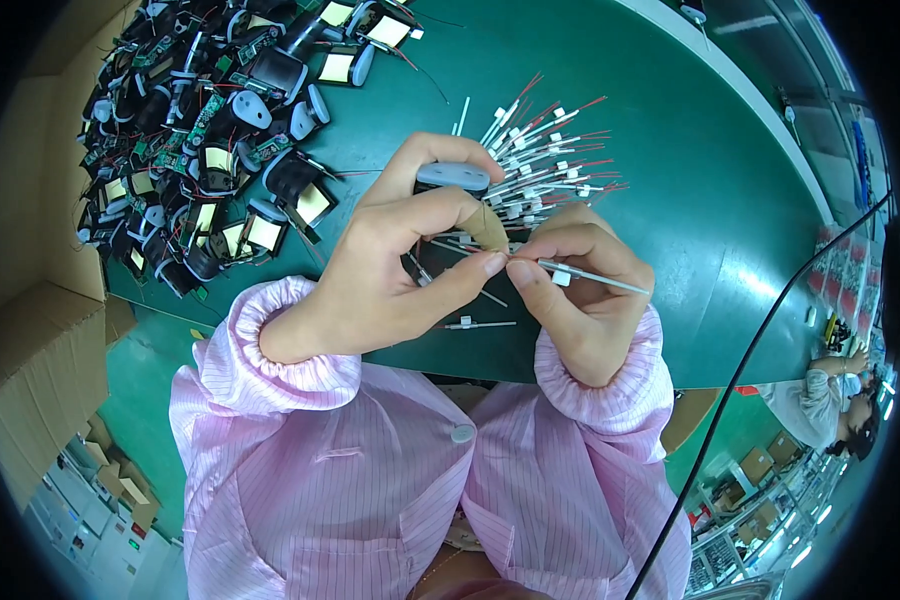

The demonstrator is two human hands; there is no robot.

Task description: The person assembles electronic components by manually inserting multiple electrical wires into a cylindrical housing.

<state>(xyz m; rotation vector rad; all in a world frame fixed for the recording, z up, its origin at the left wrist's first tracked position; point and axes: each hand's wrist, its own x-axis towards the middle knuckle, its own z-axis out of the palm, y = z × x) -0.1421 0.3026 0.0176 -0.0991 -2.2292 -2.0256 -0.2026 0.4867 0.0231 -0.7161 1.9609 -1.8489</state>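
My left hand is closed round a small black device housing with a grey oval end cap. A tan wrap covers one of its fingers, and its thumb and that finger pinch together at a point too small to make out. Right beside it, my right hand pinches a thin white-and-metal rod with a small white connector on it. The two hands' fingertips nearly touch. Behind them lies a fanned pile of similar rods with red wires. One more loose rod lies near the table's front edge.
A large heap of black housings with grey caps, green circuit boards and pale yellow pads covers the green table's left side. A cardboard box stands at the left. A black cable runs down the right, where another person sits.
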